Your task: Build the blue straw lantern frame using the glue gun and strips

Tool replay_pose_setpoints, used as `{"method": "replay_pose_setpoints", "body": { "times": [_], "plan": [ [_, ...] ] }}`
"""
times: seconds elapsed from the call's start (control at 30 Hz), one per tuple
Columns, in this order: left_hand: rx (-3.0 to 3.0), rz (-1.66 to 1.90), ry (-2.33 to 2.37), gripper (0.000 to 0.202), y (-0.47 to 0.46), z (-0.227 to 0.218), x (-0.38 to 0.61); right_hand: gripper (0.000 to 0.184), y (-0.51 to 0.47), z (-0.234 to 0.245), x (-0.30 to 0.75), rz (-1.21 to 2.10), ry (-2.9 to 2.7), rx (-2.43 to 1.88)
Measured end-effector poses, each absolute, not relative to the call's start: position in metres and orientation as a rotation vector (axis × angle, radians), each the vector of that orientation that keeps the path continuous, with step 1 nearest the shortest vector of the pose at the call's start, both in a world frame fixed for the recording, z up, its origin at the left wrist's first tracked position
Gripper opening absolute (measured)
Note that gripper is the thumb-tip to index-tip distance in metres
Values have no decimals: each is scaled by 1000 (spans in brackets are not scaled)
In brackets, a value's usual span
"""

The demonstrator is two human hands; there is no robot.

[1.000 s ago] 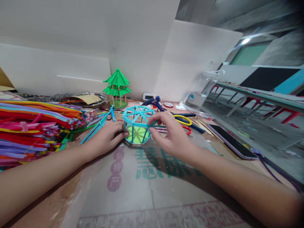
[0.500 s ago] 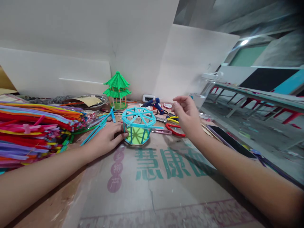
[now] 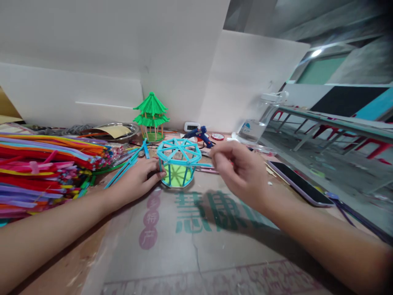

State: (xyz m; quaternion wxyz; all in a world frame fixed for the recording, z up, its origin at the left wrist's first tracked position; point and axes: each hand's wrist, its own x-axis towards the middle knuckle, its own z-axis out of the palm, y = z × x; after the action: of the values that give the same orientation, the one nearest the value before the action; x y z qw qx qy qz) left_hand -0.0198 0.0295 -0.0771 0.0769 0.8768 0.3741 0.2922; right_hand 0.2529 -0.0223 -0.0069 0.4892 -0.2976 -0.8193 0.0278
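A small blue pavilion frame (image 3: 179, 152), apparently of pipe cleaners, stands upright on the mat, with a spoked top, several posts and a light green base (image 3: 176, 175). My left hand (image 3: 143, 176) rests on the mat and grips the frame's left side between thumb and fingers. A blue strip (image 3: 205, 165) sticks out from the frame's top edge to the right. At that strip's far end, my right hand (image 3: 242, 172) has its thumb and fingers curled together in a pinch; whether they hold the strip is hidden.
Bundles of coloured pipe cleaners (image 3: 46, 172) fill the left. Behind stand a green pagoda model (image 3: 152, 116), a metal dish (image 3: 132, 133), a blue glue gun (image 3: 196, 133) and a small white clock (image 3: 192, 126). To the right are a clear water jug (image 3: 256, 121) and a phone (image 3: 299, 182).
My right hand has come down and slightly left to the blue strip's end, its fingers closing, now covering the scissors and pliers. My left hand and the frame have stayed put.
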Motion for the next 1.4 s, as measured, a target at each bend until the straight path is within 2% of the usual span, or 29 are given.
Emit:
{"method": "replay_pose_setpoints", "body": {
  "times": [0.1,0.17,0.27,0.37,0.43,0.57,0.97,1.13,1.4],
  "plan": [
    [2599,891,1088,30,30,-78,-21,23,-43,-22,242,305,-2238,-584],
    [2579,893,1089,30,29,-78,-21,23,-42,-37,235,495,-2210,-691],
    [2552,900,1126,29,29,-78,-21,15,-24,-54,231,838,-2030,-1013],
    [2541,903,1122,28,29,-78,-21,6,-6,-58,231,1053,-1803,-1139],
    [2545,904,1101,28,29,-78,-21,10,0,-57,233,1129,-1626,-1139],
    [2572,885,1082,28,28,-78,-21,20,-2,-54,231,1191,-1484,-1042],
    [2655,881,1052,28,29,-76,-21,24,-15,-51,220,1325,-1380,-889],
    [2670,866,1077,32,27,-75,-19,22,-19,-53,217,1370,-1254,-888],
    [2646,915,1027,27,26,-74,-17,14,-17,-52,220,1296,-1315,-946]
  ]
}}
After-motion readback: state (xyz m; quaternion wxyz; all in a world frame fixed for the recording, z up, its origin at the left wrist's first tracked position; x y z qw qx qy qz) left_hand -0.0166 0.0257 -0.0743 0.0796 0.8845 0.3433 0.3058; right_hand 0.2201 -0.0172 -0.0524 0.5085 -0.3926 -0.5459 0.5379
